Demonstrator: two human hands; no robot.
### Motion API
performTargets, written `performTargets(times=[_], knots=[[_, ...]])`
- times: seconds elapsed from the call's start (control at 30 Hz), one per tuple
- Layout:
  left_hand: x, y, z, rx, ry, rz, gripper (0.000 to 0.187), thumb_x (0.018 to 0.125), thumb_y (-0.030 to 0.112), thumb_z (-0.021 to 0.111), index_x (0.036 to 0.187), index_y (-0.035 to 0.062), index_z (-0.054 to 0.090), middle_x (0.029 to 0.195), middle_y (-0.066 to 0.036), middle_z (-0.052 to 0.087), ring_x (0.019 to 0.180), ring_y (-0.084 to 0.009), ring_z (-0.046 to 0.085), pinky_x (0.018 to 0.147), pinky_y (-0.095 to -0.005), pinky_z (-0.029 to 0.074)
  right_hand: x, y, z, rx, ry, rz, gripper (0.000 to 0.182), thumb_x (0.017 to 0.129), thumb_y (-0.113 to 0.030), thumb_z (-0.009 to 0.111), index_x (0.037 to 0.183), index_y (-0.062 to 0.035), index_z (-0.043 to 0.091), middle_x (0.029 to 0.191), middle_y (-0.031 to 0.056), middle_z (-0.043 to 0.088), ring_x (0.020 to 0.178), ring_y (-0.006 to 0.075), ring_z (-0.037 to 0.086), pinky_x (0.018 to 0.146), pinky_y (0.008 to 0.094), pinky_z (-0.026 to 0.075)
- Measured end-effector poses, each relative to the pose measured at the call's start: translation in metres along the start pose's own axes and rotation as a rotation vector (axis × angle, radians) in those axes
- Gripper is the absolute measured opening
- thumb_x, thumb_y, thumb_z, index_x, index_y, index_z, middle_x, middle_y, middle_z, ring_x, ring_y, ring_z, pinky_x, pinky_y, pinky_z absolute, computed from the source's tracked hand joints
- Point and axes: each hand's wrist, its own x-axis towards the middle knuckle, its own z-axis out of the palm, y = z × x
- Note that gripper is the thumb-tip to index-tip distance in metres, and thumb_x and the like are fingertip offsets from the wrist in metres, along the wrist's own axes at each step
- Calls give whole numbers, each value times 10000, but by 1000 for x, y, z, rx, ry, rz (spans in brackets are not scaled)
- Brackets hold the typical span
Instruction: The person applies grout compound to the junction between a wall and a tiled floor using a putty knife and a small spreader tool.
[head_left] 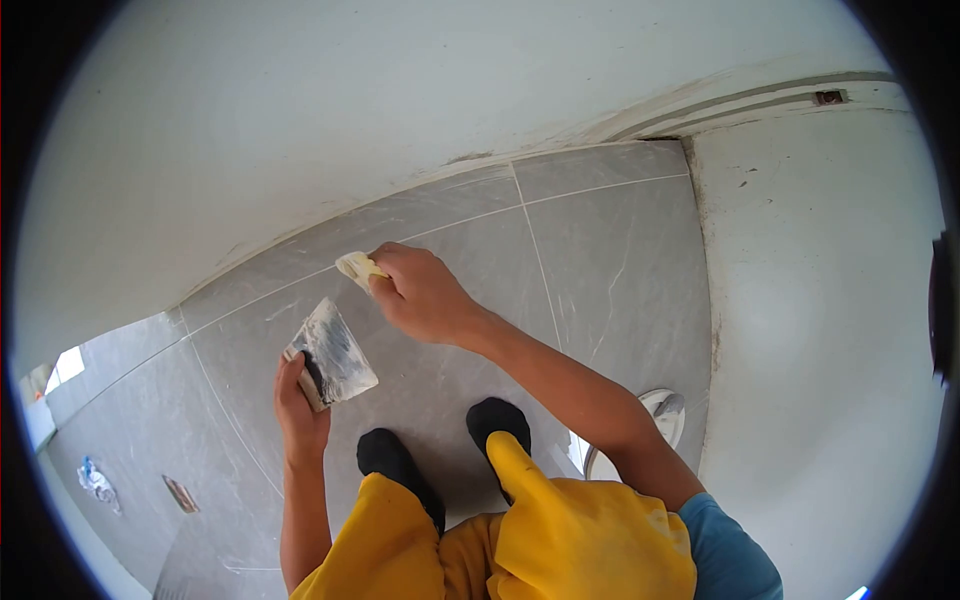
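Note:
My left hand [300,412] is closed around the handle edge of a wide putty knife [342,355]. Its flat metal blade is smeared with whitish filler and points up and away from me. My right hand [425,295] grips a small cream-coloured scraper [357,267] coated in pale filler; the fingers hide much of it. Both tools are apart from each other, held over the grey tiled floor [450,370]. The scraper is near the foot of the white wall [300,110] in the view.
A white round bucket [664,408] is partly hidden behind my right arm. Crumpled paper [97,484] and a small brownish rectangle [180,493] are on the floor at left. A second wall [820,290] rises at right. A filled groove leads to a wall box [830,97].

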Motion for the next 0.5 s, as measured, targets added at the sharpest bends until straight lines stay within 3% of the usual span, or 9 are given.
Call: performTargets(times=[0.13,0.17,0.23,0.3,0.33,0.37,0.43,0.47,0.5], knots=[[8,-27,-7,-127,67,-356,164,943,167,498,996,49,599,933,-37,658,793,-137,652,639,-248,543,-67,-14,5,97,180,-284,258,870,-35,551,1094,-62,678,1173,126,602,931,272,638,712,348,570],[9,-32,-7,-105,58,-384,164,943,167,498,996,49,599,933,-37,658,793,-137,652,639,-248,543,-78,-9,7,97,202,-255,258,870,-35,551,1094,-62,678,1173,126,602,931,272,638,712,348,570],[7,-54,2,-213,-65,-458,156,940,171,503,953,48,598,817,-27,645,716,-151,649,598,-262,518,-119,-3,6,-352,164,-403,307,816,-13,604,1101,-95,684,1237,92,577,930,218,636,687,312,577],[10,-56,10,-109,-83,-453,144,941,149,505,954,33,590,778,-20,604,622,-100,565,502,-211,465,-144,22,-7,-522,185,-306,320,799,-10,616,1097,-101,687,1232,82,582,942,216,636,670,313,576],[-4,-37,34,-251,-155,-525,136,946,142,505,967,29,578,786,-18,565,597,-73,475,440,-175,409,-162,38,-23,-651,174,-295,333,781,-8,629,1093,-107,690,1227,73,587,953,213,635,652,314,575],[-3,-34,33,-84,-180,-362,144,960,152,501,1002,30,565,797,-20,540,595,-63,418,401,-148,358,-184,54,-45,-662,164,-179,318,783,-8,627,1080,-104,691,1185,66,611,958,218,633,663,320,571],[2,-21,25,87,-234,-158,184,981,221,511,1019,51,569,800,-18,558,607,-58,467,370,-172,341,-226,91,-82,-643,159,51,275,798,-13,620,1052,-93,686,1086,57,654,964,232,629,701,339,558],[5,-8,16,105,-320,-190,218,977,235,521,1081,53,581,896,-32,591,706,-87,538,495,-215,453,-252,107,-108,-623,156,157,247,810,-17,614,1038,-85,681,1029,55,674,964,241,627,729,352,549],[5,-5,17,134,-186,-136,221,975,227,531,1101,52,581,900,-29,589,715,-88,539,497,-214,455,-275,111,-128,-654,142,293,196,834,-15,602,1006,-73,677,963,71,685,949,262,622,785,374,527]])
